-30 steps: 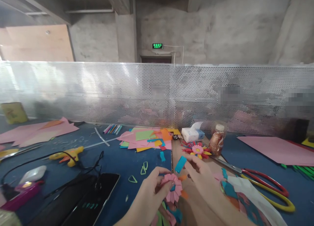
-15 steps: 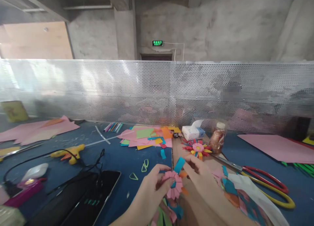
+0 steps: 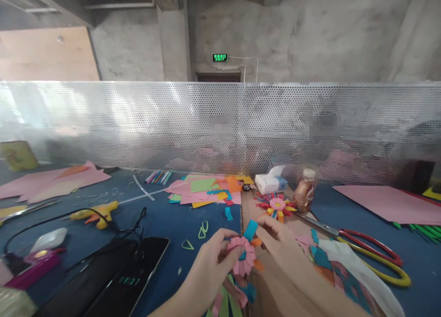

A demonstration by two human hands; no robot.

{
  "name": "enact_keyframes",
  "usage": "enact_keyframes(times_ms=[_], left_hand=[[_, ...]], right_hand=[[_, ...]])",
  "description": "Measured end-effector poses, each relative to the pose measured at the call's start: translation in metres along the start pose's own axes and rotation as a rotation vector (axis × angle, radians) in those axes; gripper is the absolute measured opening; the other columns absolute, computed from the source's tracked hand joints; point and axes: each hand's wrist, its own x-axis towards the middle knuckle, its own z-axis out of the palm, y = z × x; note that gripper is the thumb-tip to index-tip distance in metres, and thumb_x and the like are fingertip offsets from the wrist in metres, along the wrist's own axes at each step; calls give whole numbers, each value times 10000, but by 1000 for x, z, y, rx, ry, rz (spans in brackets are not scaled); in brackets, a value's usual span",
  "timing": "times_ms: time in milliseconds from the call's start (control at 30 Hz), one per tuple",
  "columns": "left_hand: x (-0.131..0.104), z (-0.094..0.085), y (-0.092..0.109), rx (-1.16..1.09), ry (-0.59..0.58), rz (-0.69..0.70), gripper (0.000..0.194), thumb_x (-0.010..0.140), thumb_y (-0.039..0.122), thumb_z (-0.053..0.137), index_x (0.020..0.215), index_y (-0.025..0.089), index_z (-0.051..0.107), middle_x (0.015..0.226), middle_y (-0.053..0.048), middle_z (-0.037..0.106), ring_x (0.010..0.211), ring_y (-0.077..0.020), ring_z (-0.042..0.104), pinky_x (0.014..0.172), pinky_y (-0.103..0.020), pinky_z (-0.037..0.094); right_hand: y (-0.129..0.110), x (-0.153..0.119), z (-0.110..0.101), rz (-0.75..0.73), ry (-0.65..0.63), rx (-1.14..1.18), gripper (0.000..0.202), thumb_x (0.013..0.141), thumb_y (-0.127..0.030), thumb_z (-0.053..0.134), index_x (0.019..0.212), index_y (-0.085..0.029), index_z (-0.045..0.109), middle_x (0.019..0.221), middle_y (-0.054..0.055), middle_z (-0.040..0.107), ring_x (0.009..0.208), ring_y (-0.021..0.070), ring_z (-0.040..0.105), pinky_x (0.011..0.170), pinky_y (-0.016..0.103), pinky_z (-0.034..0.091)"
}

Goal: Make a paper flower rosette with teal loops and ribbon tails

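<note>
Between thumb and fingers, my left hand (image 3: 217, 257) grips a pink pleated paper flower (image 3: 245, 265) with a blue centre. A blue paper strip (image 3: 251, 229) sticks up at the flower's upper edge, and my right hand (image 3: 275, 239) has its fingertips closed at the strip's right side. Orange paper pieces (image 3: 258, 264) show at the flower's right edge. Below the flower lie green and pink paper strips (image 3: 229, 301). Beyond my right hand rests a finished-looking red, yellow and pink paper flower (image 3: 277, 205). The fingers of my right hand are partly hidden.
Large scissors (image 3: 372, 250) and paper scraps (image 3: 324, 257) lie to the right, near a bottle (image 3: 305, 190) and a tissue pack (image 3: 271, 183). Left are a phone (image 3: 138, 275), a yellow glue gun (image 3: 101, 213) with its cable, and a power strip (image 3: 39, 268). A perforated metal screen (image 3: 155, 124) stands behind.
The view has shifted slightly. Both hands stay around the pink flower and the blue strip, with only a slight movement of the fingers.
</note>
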Motion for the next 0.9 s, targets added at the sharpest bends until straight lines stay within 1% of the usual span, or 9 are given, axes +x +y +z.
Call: enact_keyframes(times_ms=[100, 200, 400, 567, 667, 800, 900], left_hand=[[0, 1, 1, 2, 6, -10, 295, 760, 402, 438, 941, 170, 441, 792, -54, 634, 544, -168, 621, 397, -199, 428], [1, 1, 1, 9, -3, -11, 281, 754, 391, 441, 923, 165, 437, 764, -55, 628, 540, -183, 625, 352, -189, 409], [-1, 1, 0, -90, -79, -48, 301, 769, 421, 416, 939, 174, 408, 752, -56, 624, 510, -213, 629, 254, -168, 351], [-3, 2, 3, -147, -112, -87, 307, 760, 417, 443, 948, 180, 398, 799, -67, 631, 521, -227, 633, 224, -150, 324], [-3, 2, 1, -163, -118, -73, 308, 772, 424, 431, 956, 179, 401, 816, -69, 631, 521, -222, 634, 225, -143, 335], [-2, 1, -5, -184, -131, -40, 277, 786, 411, 423, 941, 182, 421, 811, -57, 629, 518, -221, 634, 214, -130, 327], [-3, 1, -7, -185, -136, -35, 265, 793, 407, 415, 939, 186, 424, 807, -51, 627, 521, -225, 635, 202, -121, 308]], right_hand=[[3, 0, 0, 18, -3, 10, 191, 754, -307, 428, 630, -181, 500, 565, -34, 439, 492, 92, 371, 444, 202, 303], [6, 1, -1, 4, -13, 6, 175, 752, -291, 432, 643, -179, 511, 592, -31, 464, 526, 96, 401, 467, 200, 321], [6, 1, -1, 37, -31, 6, 169, 762, -276, 419, 670, -182, 525, 621, -35, 482, 522, 86, 395, 473, 194, 313], [6, 2, 0, 61, -35, 48, 167, 749, -283, 436, 660, -176, 530, 565, -39, 447, 479, 78, 370, 429, 188, 278], [8, 4, 0, 66, -37, 66, 170, 747, -294, 445, 672, -174, 539, 554, -42, 443, 458, 71, 351, 414, 186, 261], [8, 4, -1, 68, -46, 77, 165, 739, -294, 459, 670, -168, 541, 603, -29, 486, 506, 76, 385, 441, 182, 285], [6, 3, 0, 84, -52, 100, 166, 740, -292, 459, 658, -166, 531, 580, -37, 459, 479, 66, 354, 424, 179, 263]])
